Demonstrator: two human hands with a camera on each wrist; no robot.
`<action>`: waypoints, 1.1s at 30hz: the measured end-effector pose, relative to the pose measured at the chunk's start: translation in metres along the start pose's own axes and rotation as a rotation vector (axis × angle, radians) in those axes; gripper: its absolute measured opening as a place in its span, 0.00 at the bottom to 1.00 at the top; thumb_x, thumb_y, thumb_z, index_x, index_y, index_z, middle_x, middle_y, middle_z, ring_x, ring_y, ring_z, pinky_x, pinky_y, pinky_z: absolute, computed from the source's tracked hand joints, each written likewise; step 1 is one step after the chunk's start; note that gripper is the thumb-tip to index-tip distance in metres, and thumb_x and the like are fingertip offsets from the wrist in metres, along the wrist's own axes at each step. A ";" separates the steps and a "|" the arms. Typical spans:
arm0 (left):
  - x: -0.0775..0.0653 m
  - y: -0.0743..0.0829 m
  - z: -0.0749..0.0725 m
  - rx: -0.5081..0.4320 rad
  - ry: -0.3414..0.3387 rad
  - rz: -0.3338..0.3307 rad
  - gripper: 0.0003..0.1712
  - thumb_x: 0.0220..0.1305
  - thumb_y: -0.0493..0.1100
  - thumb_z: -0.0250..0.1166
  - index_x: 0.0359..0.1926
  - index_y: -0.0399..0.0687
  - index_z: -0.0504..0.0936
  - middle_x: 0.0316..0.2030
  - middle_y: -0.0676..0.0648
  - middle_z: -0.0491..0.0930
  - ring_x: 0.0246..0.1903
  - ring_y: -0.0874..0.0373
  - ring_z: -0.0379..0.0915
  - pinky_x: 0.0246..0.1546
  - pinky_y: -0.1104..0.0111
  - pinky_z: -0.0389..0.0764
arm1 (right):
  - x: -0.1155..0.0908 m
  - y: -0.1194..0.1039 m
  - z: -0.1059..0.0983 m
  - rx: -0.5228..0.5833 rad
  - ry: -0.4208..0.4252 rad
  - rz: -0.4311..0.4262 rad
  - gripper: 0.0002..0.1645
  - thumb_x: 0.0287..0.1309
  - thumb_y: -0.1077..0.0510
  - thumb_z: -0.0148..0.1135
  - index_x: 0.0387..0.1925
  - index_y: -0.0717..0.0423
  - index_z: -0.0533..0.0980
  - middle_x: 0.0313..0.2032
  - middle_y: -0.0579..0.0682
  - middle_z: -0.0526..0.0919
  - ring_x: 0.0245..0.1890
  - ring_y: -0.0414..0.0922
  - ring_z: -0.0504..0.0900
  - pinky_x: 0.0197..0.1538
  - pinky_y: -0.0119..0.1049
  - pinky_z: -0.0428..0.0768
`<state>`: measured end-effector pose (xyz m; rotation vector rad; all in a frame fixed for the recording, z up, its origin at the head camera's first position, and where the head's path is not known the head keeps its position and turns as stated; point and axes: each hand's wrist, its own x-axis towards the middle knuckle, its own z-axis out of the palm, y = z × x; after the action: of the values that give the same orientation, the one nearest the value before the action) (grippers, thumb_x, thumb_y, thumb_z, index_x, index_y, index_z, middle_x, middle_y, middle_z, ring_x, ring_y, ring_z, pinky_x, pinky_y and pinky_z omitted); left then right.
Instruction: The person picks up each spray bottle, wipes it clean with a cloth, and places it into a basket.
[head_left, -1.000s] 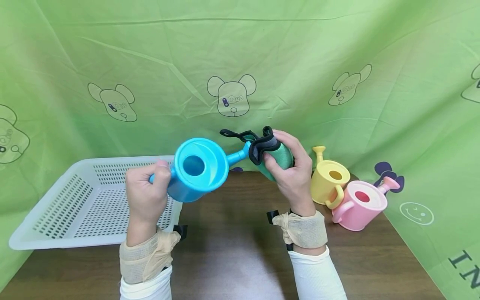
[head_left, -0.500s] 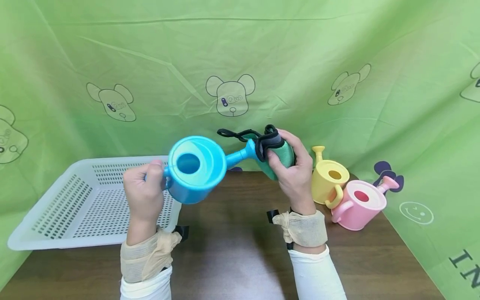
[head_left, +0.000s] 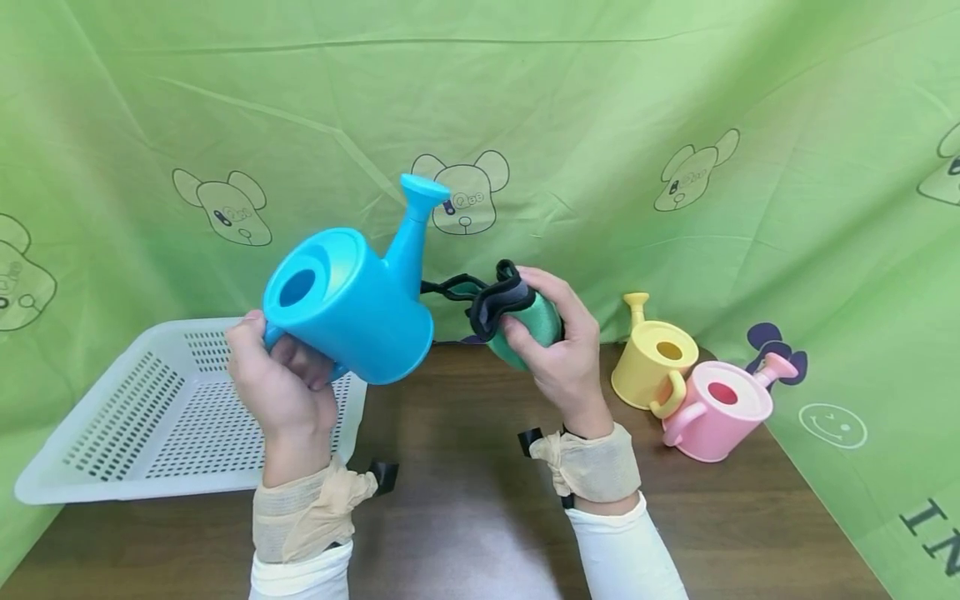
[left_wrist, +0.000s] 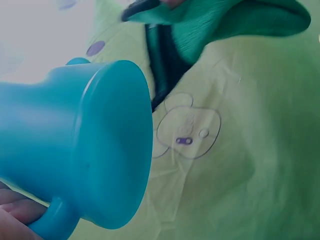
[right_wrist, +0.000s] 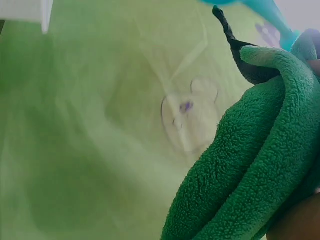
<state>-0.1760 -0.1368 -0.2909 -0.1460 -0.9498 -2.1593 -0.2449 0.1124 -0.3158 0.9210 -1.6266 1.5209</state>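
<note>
A blue toy watering can (head_left: 360, 300) is held up by its handle in my left hand (head_left: 281, 387), tilted so that its spout points up and its base faces right. In the left wrist view the can's flat base (left_wrist: 117, 150) fills the left side. My right hand (head_left: 562, 350) grips a bunched green cloth (head_left: 536, 325) with dark edging and a hanging loop, to the right of the can. The right wrist view shows the cloth's fluffy green folds (right_wrist: 255, 145). In the head view the loop's end passes behind the can; whether they touch I cannot tell.
A white perforated plastic basket (head_left: 142, 417) stands at the left on the brown wooden table (head_left: 465, 467). At the right sit a yellow watering can (head_left: 637, 371) and a pink one (head_left: 720, 425), side by side. A green printed curtain (head_left: 570, 108) hangs behind.
My left hand has turned the blue can, swinging its spout from pointing right at the cloth to pointing up, and raised it. My right hand has shifted slightly left with the cloth.
</note>
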 end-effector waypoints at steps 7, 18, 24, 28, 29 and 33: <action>-0.007 -0.009 0.008 -0.015 -0.037 -0.008 0.26 0.72 0.42 0.43 0.14 0.53 0.51 0.08 0.59 0.50 0.11 0.63 0.36 0.15 0.67 0.33 | -0.002 -0.014 0.017 0.039 -0.094 -0.050 0.24 0.57 0.63 0.73 0.56 0.63 0.82 0.59 0.62 0.85 0.63 0.54 0.83 0.66 0.42 0.78; -0.014 -0.010 0.015 -0.033 -0.123 -0.079 0.25 0.71 0.41 0.41 0.14 0.54 0.50 0.08 0.58 0.48 0.09 0.63 0.36 0.12 0.67 0.35 | -0.001 -0.014 0.020 -0.137 0.112 -0.008 0.23 0.55 0.65 0.73 0.54 0.59 0.83 0.58 0.57 0.86 0.62 0.51 0.84 0.64 0.39 0.78; -0.014 -0.002 0.012 -0.099 -0.137 -0.134 0.25 0.68 0.43 0.44 0.13 0.55 0.49 0.08 0.60 0.49 0.09 0.65 0.38 0.13 0.70 0.36 | -0.001 -0.007 0.020 -0.257 0.214 0.031 0.22 0.56 0.63 0.75 0.54 0.55 0.84 0.58 0.53 0.87 0.61 0.50 0.84 0.61 0.37 0.76; -0.016 -0.001 0.015 -0.123 -0.136 -0.166 0.24 0.66 0.43 0.44 0.13 0.56 0.49 0.08 0.60 0.50 0.08 0.66 0.38 0.14 0.70 0.35 | -0.002 -0.008 0.020 -0.231 0.123 -0.008 0.23 0.56 0.64 0.75 0.54 0.57 0.84 0.58 0.56 0.86 0.61 0.52 0.84 0.63 0.37 0.77; -0.017 -0.002 0.016 -0.123 -0.131 -0.171 0.23 0.66 0.43 0.44 0.13 0.55 0.49 0.08 0.60 0.50 0.09 0.65 0.38 0.14 0.70 0.35 | -0.002 -0.009 0.021 -0.218 0.095 -0.017 0.23 0.56 0.64 0.75 0.55 0.58 0.84 0.58 0.57 0.86 0.61 0.52 0.84 0.63 0.37 0.78; -0.018 -0.005 0.018 -0.103 -0.089 -0.127 0.24 0.67 0.43 0.42 0.13 0.56 0.50 0.08 0.60 0.49 0.09 0.65 0.39 0.14 0.69 0.35 | -0.003 -0.013 0.019 -0.155 0.006 -0.023 0.25 0.54 0.64 0.76 0.55 0.59 0.83 0.59 0.57 0.86 0.62 0.51 0.84 0.64 0.36 0.78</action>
<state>-0.1696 -0.1116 -0.2874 -0.2395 -0.9190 -2.3367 -0.2322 0.0925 -0.3133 0.8466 -1.6978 1.3599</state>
